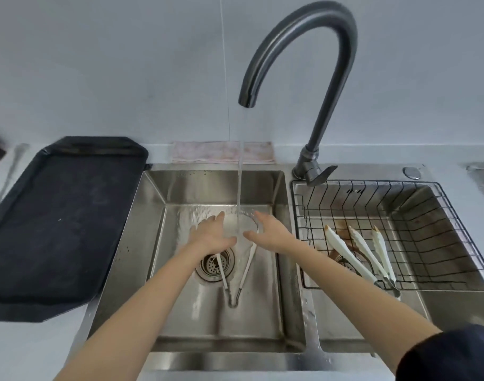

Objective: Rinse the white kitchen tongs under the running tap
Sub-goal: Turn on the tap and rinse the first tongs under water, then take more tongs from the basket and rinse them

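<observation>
White tongs (245,273) lie in a V in the left sink basin (158,243), hinge towards me, both arms running up under my hands. My left hand (212,233) covers the tip of the left arm, palm down, fingers stretched. My right hand (265,232) covers the right tip the same way. Whether either hand grips the tongs is hidden. The grey tap (312,64) runs, and its stream (239,188) falls between my two hands onto the basin floor.
The drain strainer (212,266) sits under the tongs' left arm. The right basin holds a black wire rack (441,229) with more white tongs (353,257) in it. A black tray (59,221) lies on the counter at left, and a folded cloth (221,152) behind the sink.
</observation>
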